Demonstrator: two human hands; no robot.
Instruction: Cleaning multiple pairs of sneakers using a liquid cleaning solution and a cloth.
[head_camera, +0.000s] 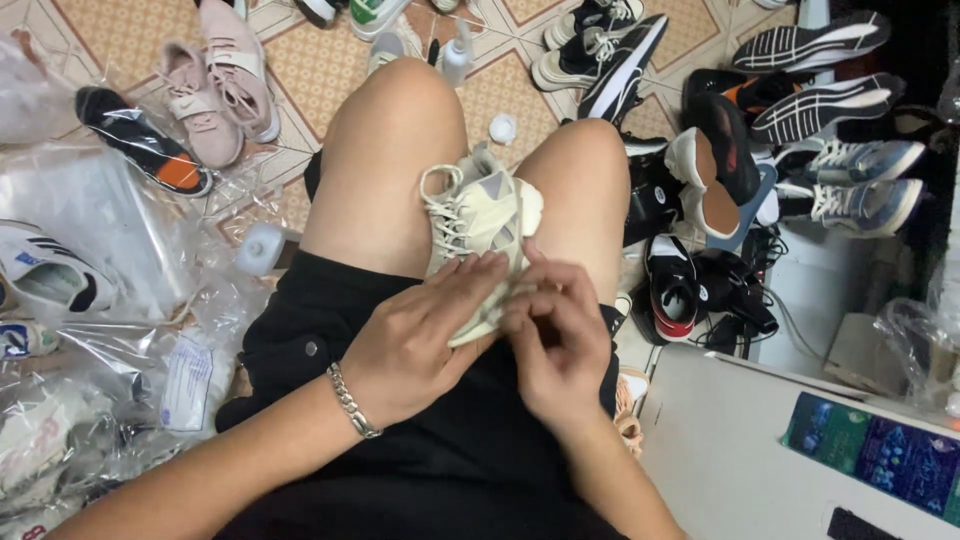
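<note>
A cream sneaker (483, 215) is held at the centre of the frame, between the bare knees of the seated person, with its laces turned toward the left and its toe pointing to the top of the frame. The heel end of the sneaker is gripped by the left hand (415, 340), whose fingers are closed around it from the left; a silver chain bracelet (352, 400) is worn on that wrist. The same end is pinched by the right hand (558, 340), its fingertips pressed against the sneaker's edge just beside the left hand's fingers. Black shorts (420, 470) are seen below both hands. A small white bottle cap (502, 128) lies on the patterned floor tiles (320, 70) between the knees, above the sneaker. A pair of pink sneakers (215, 85) is placed at the upper left. Clear plastic bags (110, 300) are piled along the left edge. Black, white and blue shoes (790, 130) are heaped at the upper right. A white box (740, 450) occupies the lower right corner.
</note>
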